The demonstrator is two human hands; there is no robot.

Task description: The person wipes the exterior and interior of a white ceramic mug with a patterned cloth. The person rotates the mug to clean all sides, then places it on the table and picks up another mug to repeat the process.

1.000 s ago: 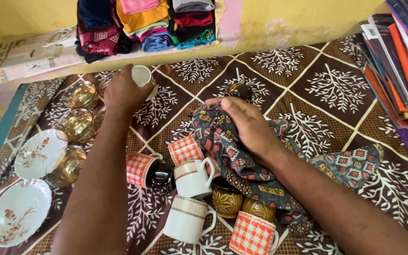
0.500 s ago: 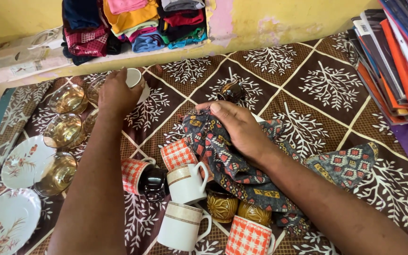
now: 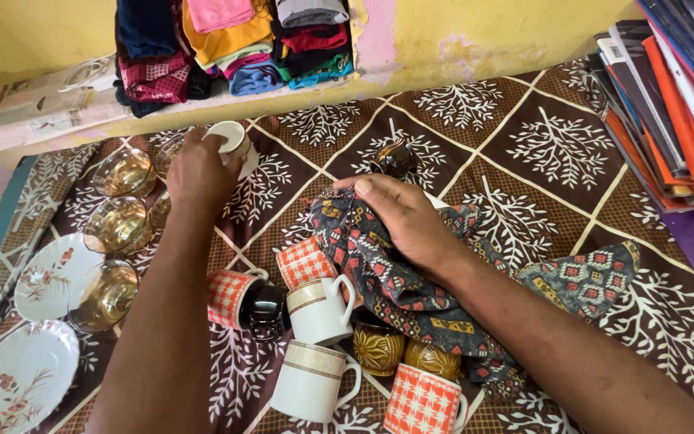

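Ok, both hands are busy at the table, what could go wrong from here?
The left hand holds a white cup right beside the amber glass bowls; setting it down carelessly could knock them. The patterned cloth under the right hand drapes over the crowded mugs, so tugging it may topple or chip them.

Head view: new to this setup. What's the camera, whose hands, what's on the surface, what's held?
One camera, worn on a person's head, looks down at their own two bare hands; there is no robot. The left hand grips a white cup beside amber glass bowls. The right hand presses on a dark patterned cloth. On the brown leaf-print tablecloth lie a cluster of mugs, white, checked orange and brown, plus floral plates. Folded clothes and stacked books sit at the edges.
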